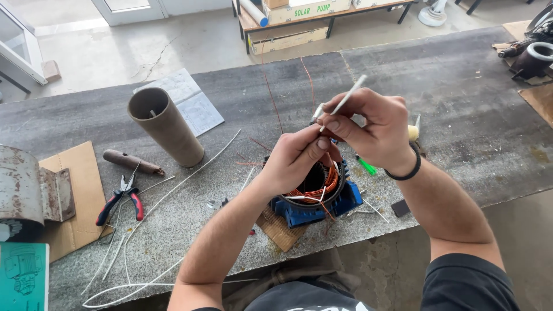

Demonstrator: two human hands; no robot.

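Observation:
A blue motor stator [315, 198] with copper windings sits on the grey stone bench near its front edge, resting partly on a piece of cardboard [279, 228]. Above it, my left hand [295, 156] pinches a thin copper wire [271, 95] that rises from the windings. My right hand [373, 126] grips a thin white sleeve tube [349, 95], tilted up to the right, just above my left fingertips. Both hands almost touch each other.
A rusty metal pipe [166, 125] lies left of centre beside a paper sheet [190, 103]. Red-handled pliers [121, 198], a brown handle [131, 162], loose white sleeving [173, 190], a green-handled tool [365, 165] and a rusty metal housing [29, 187] are on the bench.

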